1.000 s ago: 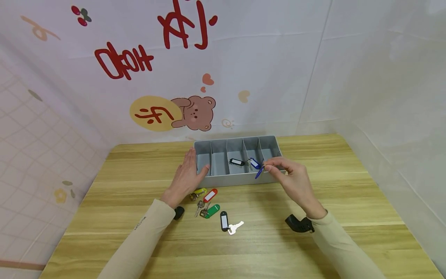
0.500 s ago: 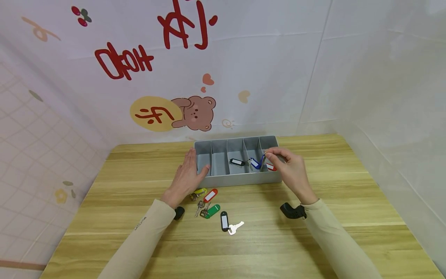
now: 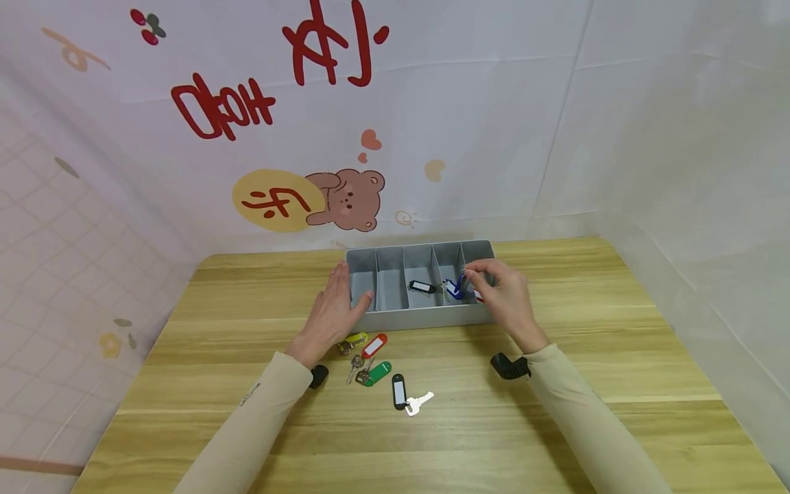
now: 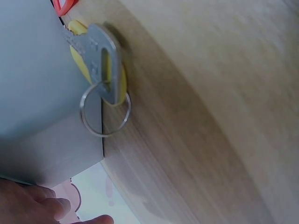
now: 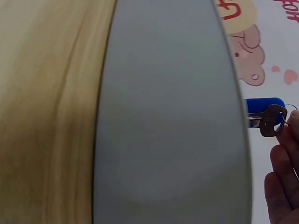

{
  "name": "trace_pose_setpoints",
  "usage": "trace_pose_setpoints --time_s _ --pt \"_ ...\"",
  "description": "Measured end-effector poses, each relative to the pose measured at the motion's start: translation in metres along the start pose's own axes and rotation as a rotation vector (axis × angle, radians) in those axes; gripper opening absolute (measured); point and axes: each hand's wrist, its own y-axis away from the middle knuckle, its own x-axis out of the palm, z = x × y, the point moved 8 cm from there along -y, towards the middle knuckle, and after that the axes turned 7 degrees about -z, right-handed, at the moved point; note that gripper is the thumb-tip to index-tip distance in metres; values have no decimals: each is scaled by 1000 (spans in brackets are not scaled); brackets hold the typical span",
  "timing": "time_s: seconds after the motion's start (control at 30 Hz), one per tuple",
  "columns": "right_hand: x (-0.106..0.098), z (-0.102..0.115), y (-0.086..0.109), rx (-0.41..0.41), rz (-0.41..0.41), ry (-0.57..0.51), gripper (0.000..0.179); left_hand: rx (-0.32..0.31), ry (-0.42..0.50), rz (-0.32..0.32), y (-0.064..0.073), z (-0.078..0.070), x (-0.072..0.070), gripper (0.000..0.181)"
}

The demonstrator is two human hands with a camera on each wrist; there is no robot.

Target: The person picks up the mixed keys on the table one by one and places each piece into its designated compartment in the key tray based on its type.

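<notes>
Pinching a ring (image 5: 290,105) at its fingertips, the right hand (image 3: 506,291) holds a blue tag (image 5: 261,103) and its key (image 5: 271,122) over the tray (image 3: 426,318), right of centre in the head view. Below hangs compartment 4 from the left, where a 2nd blue tag (image 3: 452,291) lies. The left hand (image 3: 333,309) lies along the tray's left end with fingers nearly straight, grasping nothing and seeming to brace it.

To do this well, I would keep light pressure from the left hand so the tray cannot slide on the table (image 3: 555,439). Lower the ring until key and tag are both beneath the rim, then part the fingertips; letting go high could leave the key across the divider, towards the red tag (image 3: 479,296) in compartment 5 at far right. Take care, too, not to snag the 2nd blue tag when lifting away. The black tag (image 3: 422,287) in compartment 3, at the tray's middle, needs no touching. The loose tags (image 3: 378,373) below the tray, lower centre of the frame, sit near the left wrist, so hold that arm steady.
</notes>
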Motion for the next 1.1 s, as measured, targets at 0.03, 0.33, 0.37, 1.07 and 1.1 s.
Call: trace_pose_setpoints --time_s 0.03,0.33,0.37,1.07,1.1 --pt "1 0 0 -17 0 10 8 0 1 1 0 0 0 95" --pt "14 -3 2 -90 39 49 9 1 -6 8 -1 -2 1 94" --pt "16 -4 2 -87 46 57 9 0 -5 9 -1 -2 1 94" --pt "16 -17 5 -25 168 164 38 4 -1 -1 -1 -1 1 94" --pt "13 -18 6 -12 173 161 40 3 0 -1 -1 -1 1 94"
